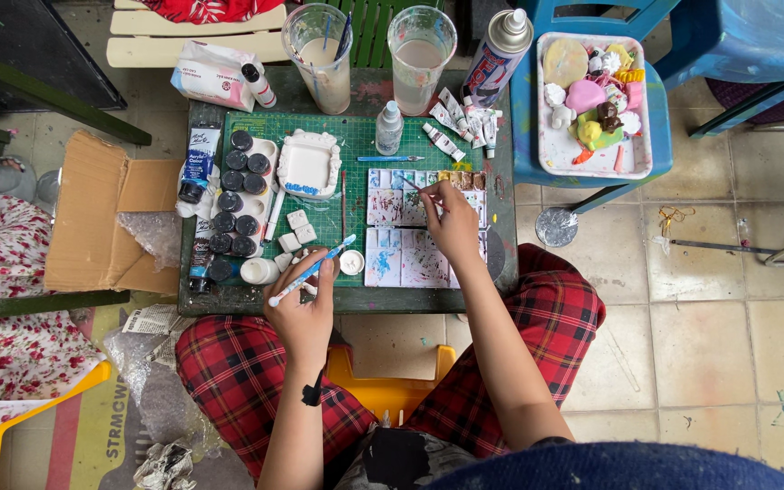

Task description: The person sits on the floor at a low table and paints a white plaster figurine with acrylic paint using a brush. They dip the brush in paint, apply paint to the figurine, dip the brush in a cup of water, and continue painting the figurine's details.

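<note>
Hands [304,308] low over green mat [355,145]

Red-and-black plaid trousers, bare forearms, a dark blue garment at the chest.

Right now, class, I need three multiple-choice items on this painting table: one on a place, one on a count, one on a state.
1. Where is the white tray of small painted figures?
A. On the blue stool beside the table
B. On the green cutting mat
C. In the cardboard box

2. How many clear plastic cups stand at the table's far edge?
A. One
B. Two
C. Four

3. What is the left hand doing?
A. Resting flat and empty
B. Holding a blue-handled brush
C. Gripping the spray can

Answers:
1 A: the tray rests on the blue stool, off the mat.
2 B: one cup holds brushes, the other cup cloudy water.
3 B: its fingers close round the blue-handled brush.
</note>
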